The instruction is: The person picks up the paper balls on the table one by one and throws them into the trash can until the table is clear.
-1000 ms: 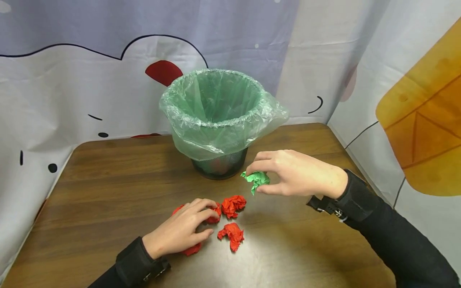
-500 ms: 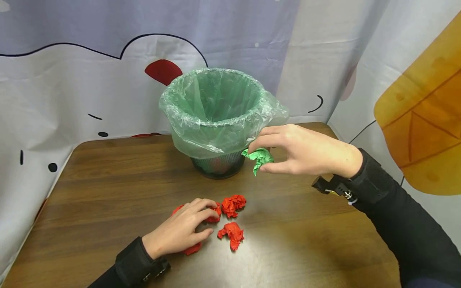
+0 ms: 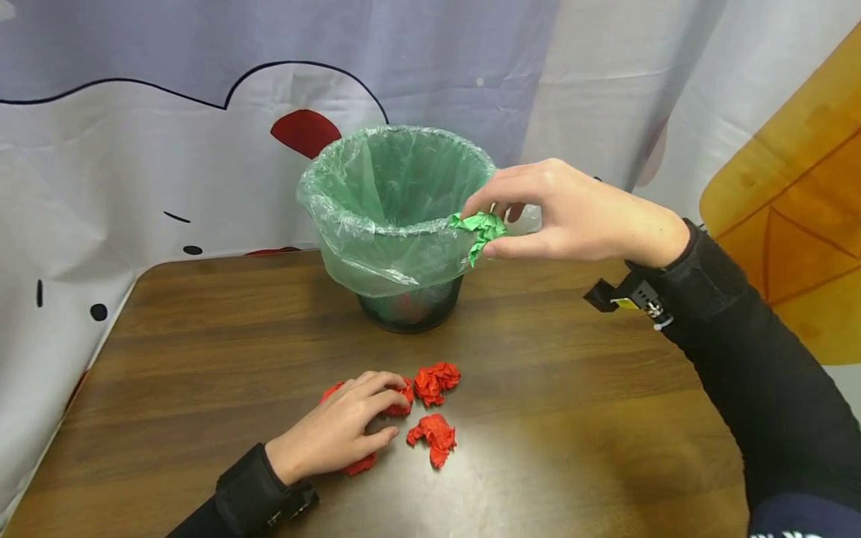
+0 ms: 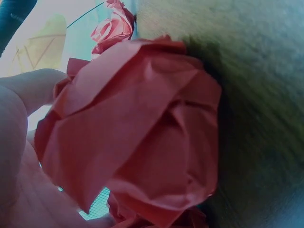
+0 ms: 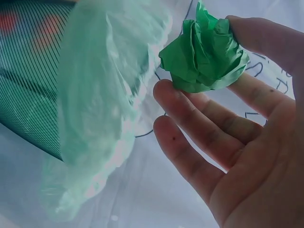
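My right hand (image 3: 572,213) pinches a crumpled green paper ball (image 3: 480,228) between thumb and fingers, at the right side of the bin's rim. In the right wrist view the green paper ball (image 5: 206,59) sits at the fingertips, apart from the bag. A black mesh bin (image 3: 410,310), lined with a thin green bag (image 3: 397,258), stands upright at the back of the table. Relaxed fingers of my left hand (image 3: 339,430) lie over several crumpled red paper balls, partly hiding them. One red paper ball (image 4: 137,123) fills the left wrist view, under the palm.
Two more red paper balls lie right of the left hand, one farther back (image 3: 437,383) and one nearer (image 3: 437,441). The brown wooden table (image 3: 222,329) ends at a printed curtain (image 3: 168,172). Something reddish (image 5: 45,33) shows blurrily through the bin's mesh.
My right hand has risen from low over the table to the bin's rim, carrying the green paper ball. My left hand and the red paper balls have stayed in place.
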The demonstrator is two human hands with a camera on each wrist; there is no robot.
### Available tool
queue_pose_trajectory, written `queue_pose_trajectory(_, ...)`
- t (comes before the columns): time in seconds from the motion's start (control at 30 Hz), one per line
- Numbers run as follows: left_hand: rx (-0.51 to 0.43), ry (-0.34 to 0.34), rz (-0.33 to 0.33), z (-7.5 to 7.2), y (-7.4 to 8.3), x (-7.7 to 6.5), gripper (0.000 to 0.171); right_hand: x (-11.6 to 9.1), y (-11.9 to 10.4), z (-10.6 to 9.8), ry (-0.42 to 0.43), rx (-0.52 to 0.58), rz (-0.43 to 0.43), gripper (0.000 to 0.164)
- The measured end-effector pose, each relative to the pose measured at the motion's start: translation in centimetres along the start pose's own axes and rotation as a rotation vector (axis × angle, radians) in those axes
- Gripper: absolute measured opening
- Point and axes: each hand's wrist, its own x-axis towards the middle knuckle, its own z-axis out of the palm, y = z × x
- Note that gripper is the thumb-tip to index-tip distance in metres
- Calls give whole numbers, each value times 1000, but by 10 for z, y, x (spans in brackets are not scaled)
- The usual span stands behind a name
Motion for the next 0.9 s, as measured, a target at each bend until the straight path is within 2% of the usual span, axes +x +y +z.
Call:
queue_pose_trajectory(0.27,-7,10,2,1,0,-1,25,23,11,-16,9,-21,67,30)
queue_pose_trajectory(0.47,-11,5,0,2,-1,-1,25,39,22,-22,-45,-36,151,31)
queue_pose_trajectory(0.73,-17,12,4,2,-1,-1,25,59,30,-30,-85,-58,217,33)
queue_pose_trajectory(0.9,-7,21,8,3,-2,-1,25,74,35,-33,-160,-68,262,38)
